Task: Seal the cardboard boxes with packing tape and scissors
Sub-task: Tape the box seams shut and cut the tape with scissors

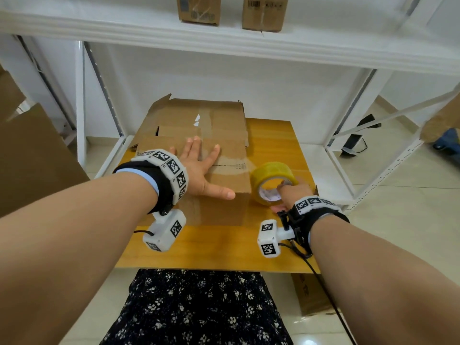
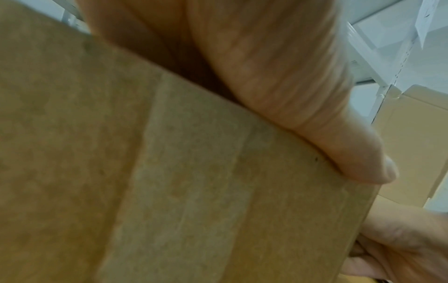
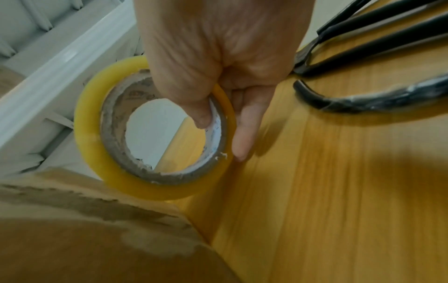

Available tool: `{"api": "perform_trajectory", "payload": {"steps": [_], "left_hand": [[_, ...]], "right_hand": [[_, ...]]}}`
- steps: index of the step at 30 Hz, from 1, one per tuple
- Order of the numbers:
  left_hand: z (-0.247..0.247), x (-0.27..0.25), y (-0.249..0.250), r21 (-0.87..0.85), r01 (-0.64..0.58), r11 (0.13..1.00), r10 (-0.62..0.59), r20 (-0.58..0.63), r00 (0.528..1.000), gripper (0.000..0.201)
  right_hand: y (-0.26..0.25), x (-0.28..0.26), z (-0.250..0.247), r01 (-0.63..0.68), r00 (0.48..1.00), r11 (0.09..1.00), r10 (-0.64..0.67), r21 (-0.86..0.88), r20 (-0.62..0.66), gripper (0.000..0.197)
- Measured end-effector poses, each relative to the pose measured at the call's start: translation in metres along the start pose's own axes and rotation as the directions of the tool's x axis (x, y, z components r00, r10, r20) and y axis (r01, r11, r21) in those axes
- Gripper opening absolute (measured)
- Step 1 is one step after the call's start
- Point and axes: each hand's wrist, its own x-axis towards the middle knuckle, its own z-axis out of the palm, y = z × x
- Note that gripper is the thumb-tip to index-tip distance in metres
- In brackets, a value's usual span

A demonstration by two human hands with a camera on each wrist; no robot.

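A brown cardboard box (image 1: pixel 231 170) stands on the wooden table (image 1: pixel 199 245), its far flaps (image 1: pixel 199 113) folded open at the back. My left hand (image 1: pixel 204 168) lies flat with spread fingers on the near flap, pressing it down; its thumb (image 2: pixel 339 143) shows along the box edge (image 2: pixel 194 172). Just right of the box, my right hand (image 1: pixel 291 192) grips a yellow roll of packing tape (image 1: pixel 271 175), thumb (image 3: pixel 201 107) inside the core and fingers outside the tape roll (image 3: pixel 97 134). Black-handled scissors (image 3: pixel 375 57) lie on the table by that hand.
A white metal shelf frame (image 1: pixel 99 158) surrounds the table, with two small cardboard boxes (image 1: pixel 199 11) on its upper shelf. A large cardboard sheet (image 1: pixel 32 158) leans at left. Another box (image 1: pixel 308 292) sits on the floor under the table's right side.
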Motion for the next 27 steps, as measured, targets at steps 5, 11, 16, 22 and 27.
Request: {"api": "perform_trajectory", "payload": {"steps": [5,11,16,22,27], "left_hand": [[0.001,-0.001,0.004,0.046,-0.006,0.999,0.006,0.005,1.000,0.126],[-0.005,-0.004,0.020,0.123,-0.147,0.981,0.143,0.039,0.989,0.110],[-0.006,-0.007,0.046,0.106,-0.297,0.949,0.296,0.020,0.955,0.085],[-0.013,-0.011,0.052,0.063,-0.235,0.970,0.234,0.028,0.972,0.081],[-0.009,-0.008,0.080,-0.031,-0.145,0.989,0.140,-0.116,0.983,0.088]], "right_hand": [[0.003,0.000,0.008,0.030,0.996,0.997,-0.036,0.065,0.088,0.040],[-0.001,-0.002,0.006,0.058,0.994,0.998,-0.060,0.026,0.094,0.046],[0.005,0.014,0.012,0.038,0.991,0.997,-0.046,0.073,0.123,0.049],[0.002,0.004,0.003,0.046,0.980,0.995,-0.062,0.089,0.187,0.050],[0.004,0.014,0.007,0.036,0.994,0.998,-0.040,0.043,0.106,0.033]]}}
